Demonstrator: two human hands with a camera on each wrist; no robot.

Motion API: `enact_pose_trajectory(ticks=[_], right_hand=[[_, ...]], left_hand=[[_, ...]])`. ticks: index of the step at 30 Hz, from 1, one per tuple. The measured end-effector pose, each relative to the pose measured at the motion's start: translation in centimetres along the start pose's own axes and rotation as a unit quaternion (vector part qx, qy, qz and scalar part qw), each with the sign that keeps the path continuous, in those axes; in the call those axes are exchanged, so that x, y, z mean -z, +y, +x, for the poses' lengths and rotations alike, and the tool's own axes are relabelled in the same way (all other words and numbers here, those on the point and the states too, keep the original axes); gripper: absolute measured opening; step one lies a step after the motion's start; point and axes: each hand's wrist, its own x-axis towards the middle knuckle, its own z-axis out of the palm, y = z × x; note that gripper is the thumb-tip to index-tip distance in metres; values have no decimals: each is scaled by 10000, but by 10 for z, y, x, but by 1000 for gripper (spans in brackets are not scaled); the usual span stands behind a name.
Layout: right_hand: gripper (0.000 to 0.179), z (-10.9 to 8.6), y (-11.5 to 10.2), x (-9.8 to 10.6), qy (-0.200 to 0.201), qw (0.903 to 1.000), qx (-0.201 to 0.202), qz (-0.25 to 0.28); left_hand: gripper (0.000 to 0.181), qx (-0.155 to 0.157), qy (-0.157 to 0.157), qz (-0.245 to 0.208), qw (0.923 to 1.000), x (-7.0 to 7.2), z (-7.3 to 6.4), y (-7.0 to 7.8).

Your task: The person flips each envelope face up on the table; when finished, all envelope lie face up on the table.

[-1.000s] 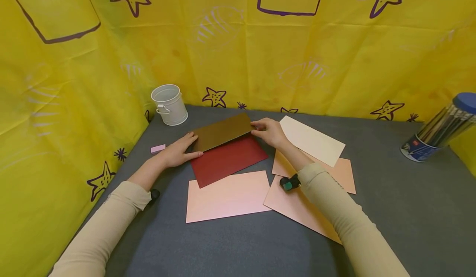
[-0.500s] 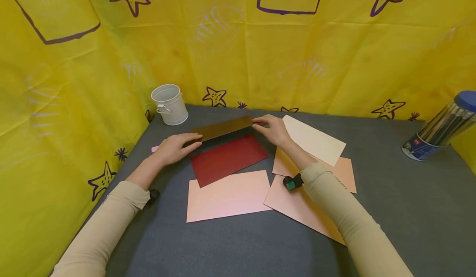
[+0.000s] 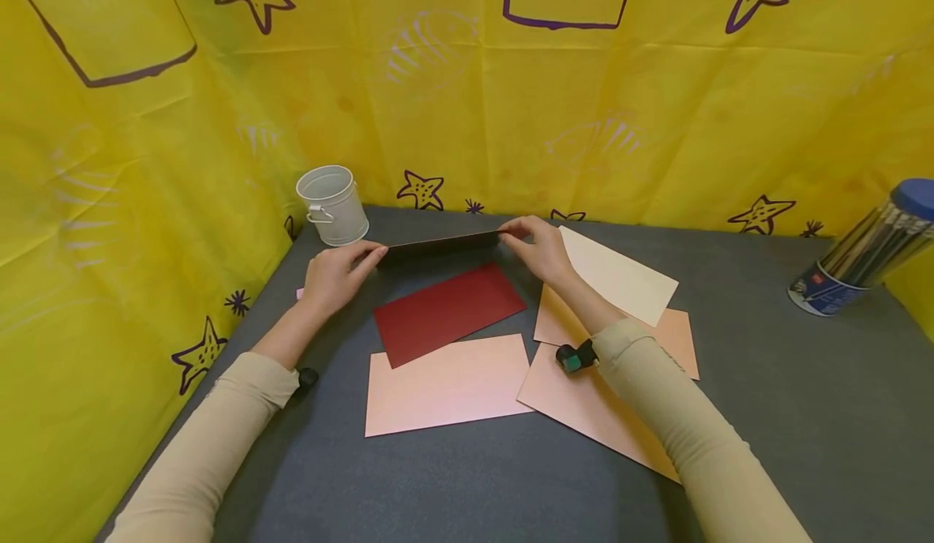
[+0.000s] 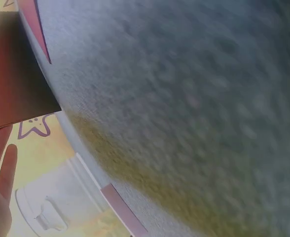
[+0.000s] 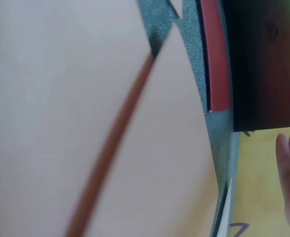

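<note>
Left hand [image 3: 337, 274] and right hand [image 3: 540, 249] pinch one dark card [image 3: 441, 245] between them, its face hard to see. Below their fingers lie one red card [image 3: 447, 314] and three partly covered pink cards [image 3: 451, 387].

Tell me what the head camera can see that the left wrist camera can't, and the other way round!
Only the head view: the right hand, the jar of pencils with its blue lid, the cream card and the beige sleeves.

Only the left wrist view: the wide reddish-brown face of the held card, just a thin dark strip from the head, and the long side of the pink block, where the head view shows only a tip.

Both: the left hand, white bucket and yellow starfish cloth.
</note>
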Motion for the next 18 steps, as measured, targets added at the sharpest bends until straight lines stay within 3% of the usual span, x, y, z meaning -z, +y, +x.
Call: enact_pose_trajectory(ticks=[5, 10, 14, 18], right_hand=[[17, 1, -2, 2, 200, 9996, 72, 158], [19, 3, -1, 3, 188, 9992, -79, 356], [23, 4, -1, 3, 100, 9988, -302, 373], [25, 6, 1, 3, -130, 9980, -584, 222]], left_hand=[[18, 446, 394, -395, 9974, -2, 2, 3], [19, 698, 662, -963, 9907, -5, 7, 4], [19, 879, 649, -1402, 9841, -6, 9, 3], [20, 1205, 390, -1522, 9802, -7, 9, -1]])
